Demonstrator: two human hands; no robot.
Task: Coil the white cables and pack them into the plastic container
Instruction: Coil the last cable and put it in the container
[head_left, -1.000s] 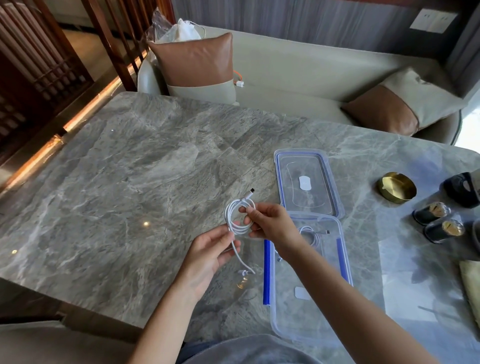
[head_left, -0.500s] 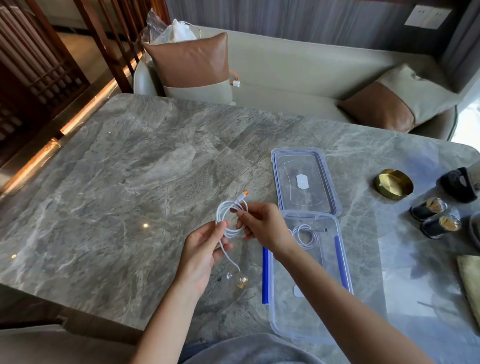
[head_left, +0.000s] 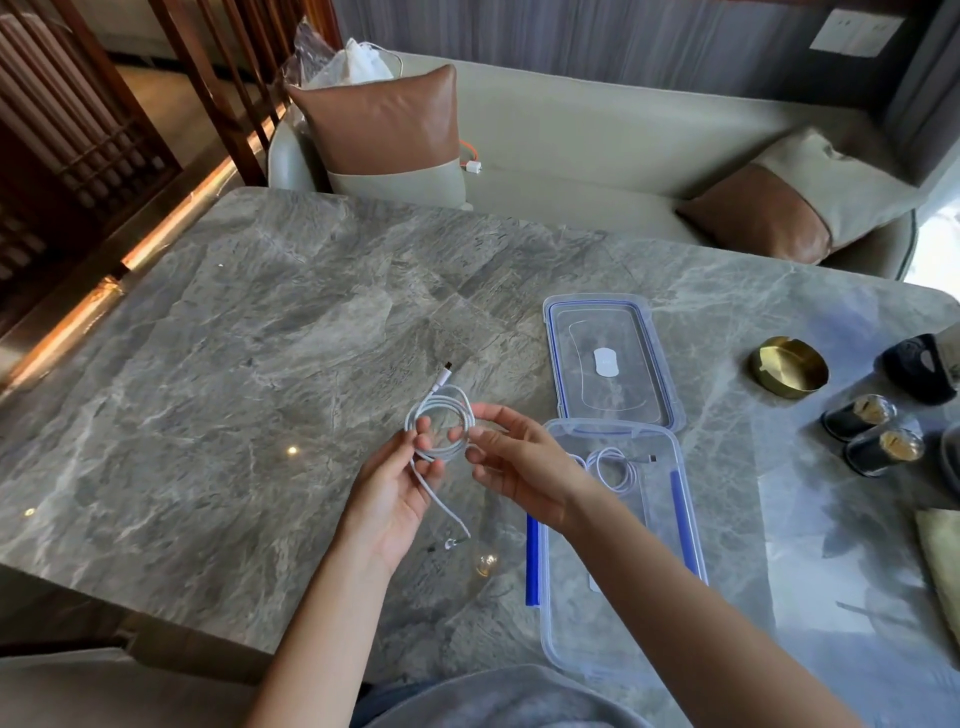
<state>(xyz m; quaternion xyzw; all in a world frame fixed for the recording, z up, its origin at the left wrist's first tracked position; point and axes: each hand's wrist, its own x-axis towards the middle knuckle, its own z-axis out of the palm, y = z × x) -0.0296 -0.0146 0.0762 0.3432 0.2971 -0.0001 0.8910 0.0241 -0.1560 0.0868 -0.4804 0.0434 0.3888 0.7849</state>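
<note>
Grey marble worktop (head_left: 260, 389), sofa with brown cushions behind it on the far side. Both my hands are up over the worktop's near middle, working one white cable (head_left: 439, 426). Left hand (head_left: 389, 499): grip clamped on the coil's near-left side, fingers through the loops. Right hand (head_left: 514, 462): fingertips pinched together on the coil's right side. Coil is several loops, roughly round, held above the worktop. One plug end sticks out far-left of the coil; loose tail (head_left: 441, 509) hangs down past my left palm, its plug near or on the worktop, can't tell which. So coiling is nearly done, I judge; tail not yet wound in.

Plastic container (head_left: 685, 519) sits open just right of my right hand, long axis running near to far, blue clip strips on its sides. Second coiled white cable (head_left: 613, 467) already lies in its far end. Lid (head_left: 608, 358) lies flat just beyond the container, touching or nearly so.

Key relation: container lies right of the held coil, right hand is the nearer one, free space in the near part.

Lid has a small white label, text unreadable. No brands legible anywhere.
</note>
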